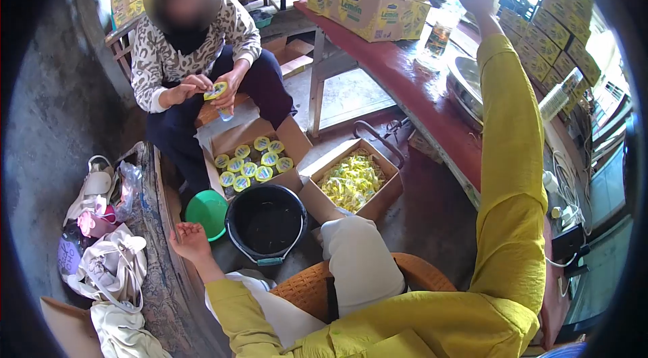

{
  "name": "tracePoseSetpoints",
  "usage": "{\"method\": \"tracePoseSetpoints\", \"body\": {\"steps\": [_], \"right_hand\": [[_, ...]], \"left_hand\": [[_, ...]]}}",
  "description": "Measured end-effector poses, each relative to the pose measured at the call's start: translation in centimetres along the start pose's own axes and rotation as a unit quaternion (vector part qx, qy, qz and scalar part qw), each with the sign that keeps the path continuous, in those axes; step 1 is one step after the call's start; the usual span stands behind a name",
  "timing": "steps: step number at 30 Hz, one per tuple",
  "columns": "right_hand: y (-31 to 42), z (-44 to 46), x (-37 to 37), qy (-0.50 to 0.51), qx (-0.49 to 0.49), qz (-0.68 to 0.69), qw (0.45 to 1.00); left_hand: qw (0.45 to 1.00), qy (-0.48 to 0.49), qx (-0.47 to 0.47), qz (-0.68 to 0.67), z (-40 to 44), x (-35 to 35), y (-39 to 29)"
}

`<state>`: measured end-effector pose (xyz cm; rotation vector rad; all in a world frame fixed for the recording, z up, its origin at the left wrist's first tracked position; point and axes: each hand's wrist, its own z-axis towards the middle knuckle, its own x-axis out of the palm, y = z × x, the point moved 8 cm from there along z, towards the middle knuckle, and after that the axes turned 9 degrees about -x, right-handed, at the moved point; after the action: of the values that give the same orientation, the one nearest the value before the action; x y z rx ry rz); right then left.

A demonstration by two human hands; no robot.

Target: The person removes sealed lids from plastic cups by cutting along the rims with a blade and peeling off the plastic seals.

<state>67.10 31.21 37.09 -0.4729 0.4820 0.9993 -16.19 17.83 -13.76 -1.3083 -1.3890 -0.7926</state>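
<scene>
My right hand (476,0) is stretched far out over the red table, closed at the top of a clear container (439,37) with brown contents. Glare washes out its fingertips, so I cannot make out what they grip. Low on the left, my left hand (191,243) is empty, palm up, with loosely bent fingers apart. Just beyond it are a green plastic bowl (206,215) and a black bucket (266,222) with a wire handle. A metal basin (466,85) stands on the table beside my right forearm.
Opposite me a seated person (196,47) holds a yellow-lidded cup (216,91) over a carton (294,142) of similar cups. Another carton (388,201) holds small yellow packets. Stacked lemon-print boxes (364,7) occupy the red table (405,81). Bags (111,263) lie on the left bench.
</scene>
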Motion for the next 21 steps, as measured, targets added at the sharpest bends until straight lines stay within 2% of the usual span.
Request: {"method": "tracePoseSetpoints", "body": {"steps": [1,3,4,5,8,10,11,14,15,18,19,21], "right_hand": [[0.0,0.2,1.6,0.013,-0.009,-0.002,1.0],[-0.3,0.9,3.5,-0.008,-0.044,-0.128,0.991],[1.4,0.1,1.5,0.068,-0.032,-0.114,0.991],[2.5,0.2,0.9,0.073,-0.051,-0.115,0.989],[4.9,-3.8,2.8,0.181,-0.02,0.055,0.982],[5.5,-6.1,3.2,0.242,0.01,0.157,0.957],[5.9,-7.1,3.5,0.272,0.027,0.206,0.94],[4.9,-6.4,8.7,0.338,0.016,0.257,0.905],[4.8,-6.5,8.8,0.345,0.022,0.267,0.9],[5.4,-7.8,5.7,0.286,0.038,0.311,0.905],[7.4,-8.7,2.9,0.23,0.015,0.342,0.911],[6.6,-6.4,4.1,0.17,-0.016,0.399,0.901]], "left_hand": [[1.0,0.019,-0.007,0.004,0.2,0.1,0.0],[0.999,0.045,-0.014,0.015,0.6,-0.1,-0.3],[0.999,0.031,-0.007,0.019,0.2,0.3,-0.3],[1.0,0.018,0.0,0.023,-0.2,1.0,0.1],[1.0,0.015,-0.012,0.016,0.1,1.0,0.2],[1.0,-0.002,-0.009,0.01,-0.1,0.9,0.3],[0.999,0.028,-0.014,0.028,-0.1,1.1,0.3],[0.999,0.021,-0.018,0.02,-0.8,2.2,1.0],[0.999,0.039,-0.027,0.022,-0.8,2.4,1.3],[0.999,0.032,-0.038,0.017,-0.6,2.3,1.9],[0.999,0.028,-0.034,0.014,-0.6,2.2,1.9],[0.999,0.021,-0.021,0.011,-0.6,2.2,1.5]]}}
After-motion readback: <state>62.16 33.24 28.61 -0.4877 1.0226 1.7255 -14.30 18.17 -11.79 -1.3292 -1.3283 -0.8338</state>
